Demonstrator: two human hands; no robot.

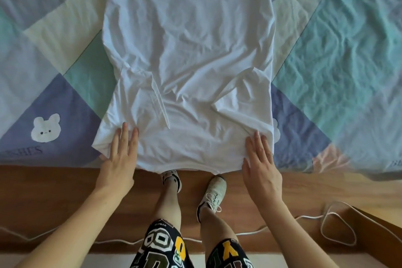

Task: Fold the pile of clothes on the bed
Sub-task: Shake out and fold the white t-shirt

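A white T-shirt (187,50) lies spread flat on the bed, its length running away from me, with both sleeves folded inward over the body near my end. My left hand (120,156) rests flat, fingers together, on the shirt's near left corner at the bed edge. On the near right corner, my right hand (260,159) lies flat in the same way. Neither hand grips the cloth. The shirt's near edge hangs slightly over the bed's edge. No other clothes are in view.
The bed is covered by a patchwork sheet (337,50) in pastel blue, green and purple with a white bunny print (45,127). Below the bed edge is a wooden floor (65,191) with a white cable (335,224) lying on it. My legs and white sneakers stand close to the bed.
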